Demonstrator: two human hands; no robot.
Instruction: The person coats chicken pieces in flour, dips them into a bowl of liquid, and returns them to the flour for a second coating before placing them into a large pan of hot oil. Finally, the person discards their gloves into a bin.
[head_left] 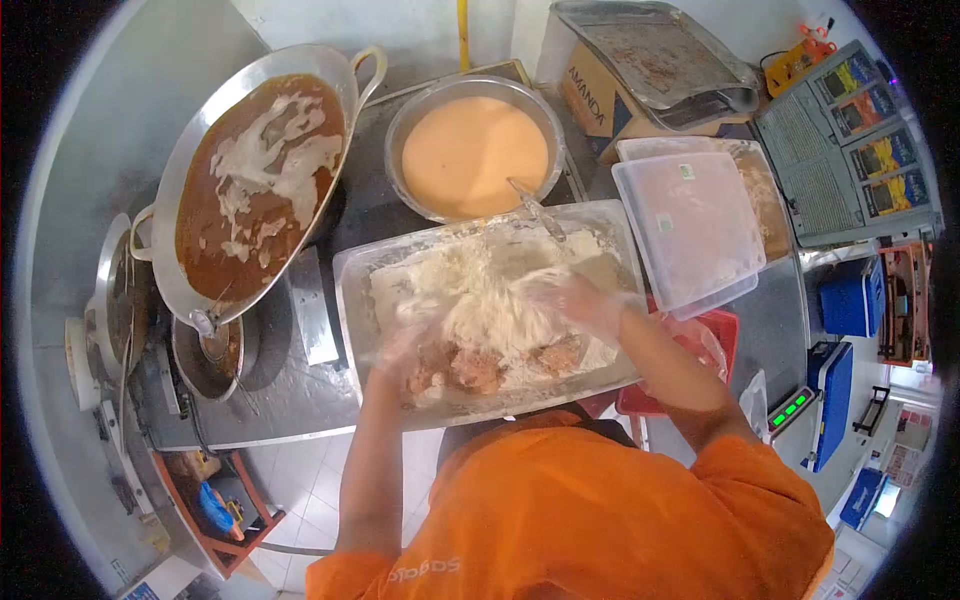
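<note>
Flour [490, 300] is heaped in a clear plastic tub [350, 290] at the centre of the frame, and browned, coated pieces of meat [470, 368] are seen along its lower edge. The right hand [580, 300] is laid on the flour at the tub's right side with the fingers spread apart; nothing is pinched by it. The left hand [405, 345] is pressed into the flour at the lower left of the tub, just beside the meat. It is blurred, so it cannot be told whether its fingers are closed or spread.

Just above the tub, a metal bowl [470, 150] of pale orange batter is set. A large pan [255, 180] of brown liquid is placed at the upper left. Lidded plastic boxes [690, 225] are stacked to the right.
</note>
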